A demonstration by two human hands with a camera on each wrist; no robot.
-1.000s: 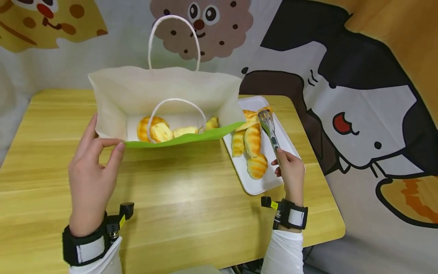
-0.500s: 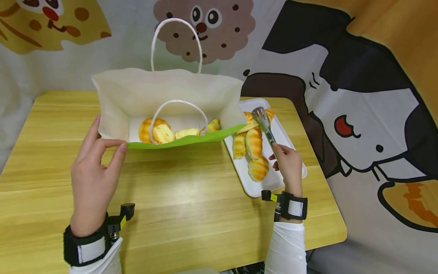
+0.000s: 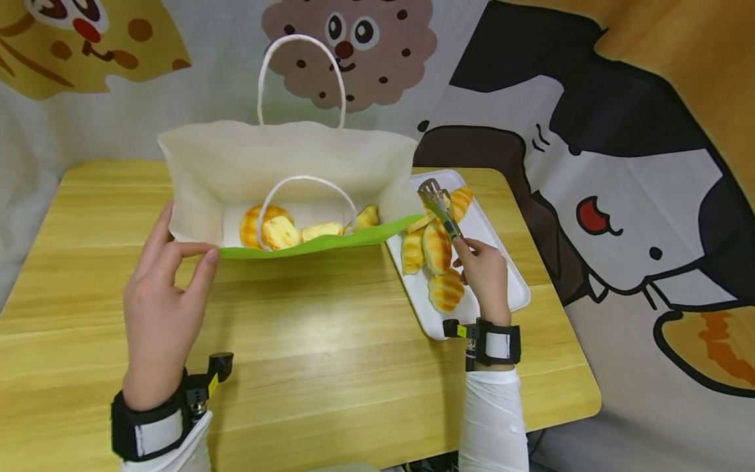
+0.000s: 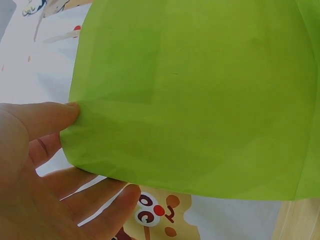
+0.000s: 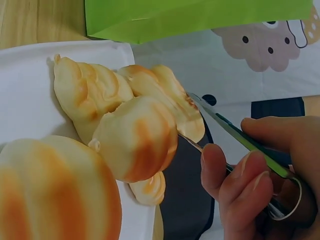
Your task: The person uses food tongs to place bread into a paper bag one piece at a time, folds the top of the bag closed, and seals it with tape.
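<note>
My left hand [image 3: 165, 288] pinches the near left corner of an upright paper bag [image 3: 289, 151], white inside and green outside. Its mouth stands wide, and several breads, among them a round bun [image 3: 252, 226], lie at the bottom. To the right, my right hand [image 3: 486, 272] holds metal tongs [image 3: 444, 214] with slotted tips. Their tips are at the far breads on a white tray [image 3: 512, 285]. In the right wrist view a bread [image 5: 172, 102] lies between the tongs' arms; whether they squeeze it, I cannot tell.
Also on the tray are a striped roll [image 3: 446, 290], a long bread [image 3: 438, 246] and a short one [image 3: 412, 251]. The bag's right side overhangs the tray's left edge. White rope handles [image 3: 301, 38] rise from the bag. Behind the wooden table [image 3: 307, 373] hangs a cartoon-printed cloth [image 3: 637, 216].
My right hand and the tongs have moved left across the tray toward the bag, uncovering more of the far right bread. My left hand keeps its hold on the bag.
</note>
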